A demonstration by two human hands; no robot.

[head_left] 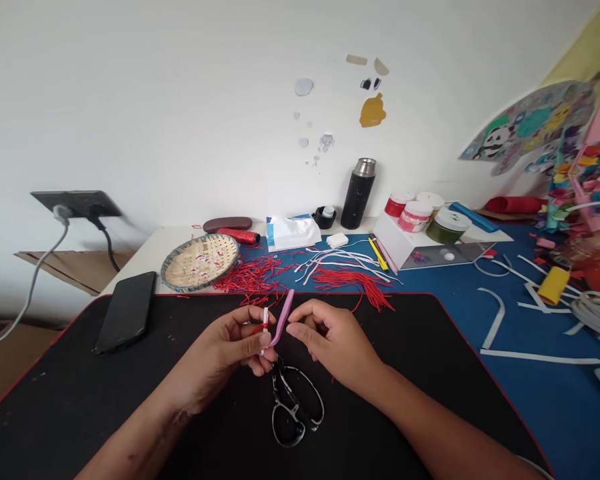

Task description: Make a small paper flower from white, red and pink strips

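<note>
My left hand point(233, 347) is closed over the black mat point(130, 413), pinching a small white strip with a red thread point(265, 321) between thumb and fingertips. My right hand point(330, 340) is curled beside it, fingers holding a pink strip-like tool point(283, 317) that leans up toward the left hand's piece. Black scissors point(295, 403) lie on the mat just below both hands. Behind the hands lie a bunch of red threads point(350, 281) and loose white strips point(335, 260).
A black phone point(126, 310) lies at the mat's left. A woven basket point(200, 261), red thread spool point(240, 235), black flask point(359, 193), jars point(415, 215) on a white box and paper scraps point(495, 313) on the blue surface stand behind and right.
</note>
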